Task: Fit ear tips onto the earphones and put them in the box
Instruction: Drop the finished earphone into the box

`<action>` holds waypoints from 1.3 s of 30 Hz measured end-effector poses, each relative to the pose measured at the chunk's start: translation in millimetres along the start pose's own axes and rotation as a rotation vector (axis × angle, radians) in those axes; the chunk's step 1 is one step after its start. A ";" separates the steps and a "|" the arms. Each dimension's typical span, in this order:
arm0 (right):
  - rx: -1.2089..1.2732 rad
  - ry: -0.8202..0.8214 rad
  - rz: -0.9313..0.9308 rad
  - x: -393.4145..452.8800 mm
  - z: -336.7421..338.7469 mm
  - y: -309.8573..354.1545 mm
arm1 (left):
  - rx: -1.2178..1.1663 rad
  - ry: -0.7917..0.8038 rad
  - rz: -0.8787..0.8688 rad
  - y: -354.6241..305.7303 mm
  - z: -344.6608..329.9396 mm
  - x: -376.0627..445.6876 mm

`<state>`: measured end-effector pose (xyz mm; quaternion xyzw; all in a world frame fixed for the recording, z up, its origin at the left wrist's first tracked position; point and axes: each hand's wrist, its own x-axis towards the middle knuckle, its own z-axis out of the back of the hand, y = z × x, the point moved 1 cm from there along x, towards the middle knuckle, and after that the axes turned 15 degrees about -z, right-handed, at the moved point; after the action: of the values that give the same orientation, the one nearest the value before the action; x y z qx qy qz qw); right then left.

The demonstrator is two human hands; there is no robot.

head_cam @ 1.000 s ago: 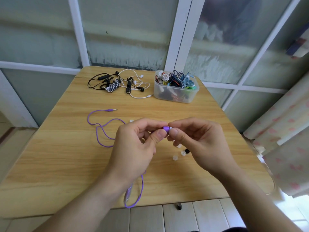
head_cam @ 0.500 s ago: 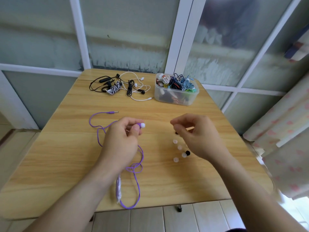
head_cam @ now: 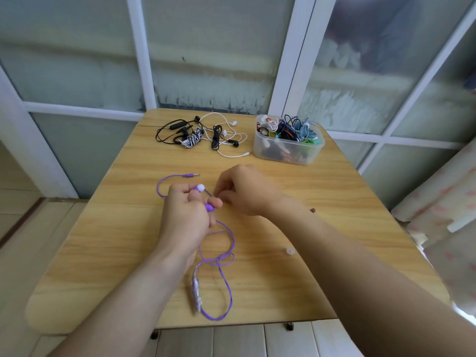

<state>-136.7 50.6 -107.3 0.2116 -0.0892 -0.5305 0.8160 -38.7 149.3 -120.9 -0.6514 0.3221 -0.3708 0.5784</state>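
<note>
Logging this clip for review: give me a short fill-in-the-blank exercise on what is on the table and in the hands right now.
1. The earphones held in the left hand have a cable coloured ____.
2. The clear plastic box stands at the far ____ corner of the table.
3. The earbud at the top of the left hand already wears a ____ ear tip.
4. The right hand is ____ the box.

Missing words: purple; right; white; outside
</note>
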 end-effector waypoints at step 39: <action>1.012 -0.136 -0.146 -120.1 24.9 -56.4 | -0.142 0.539 -0.145 -11.4 -32.9 -30.5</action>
<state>-243.2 133.3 -100.3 0.5506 -0.3723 -0.4893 0.5646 -82.8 159.6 -111.1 -0.5896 0.4419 -0.5473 0.3969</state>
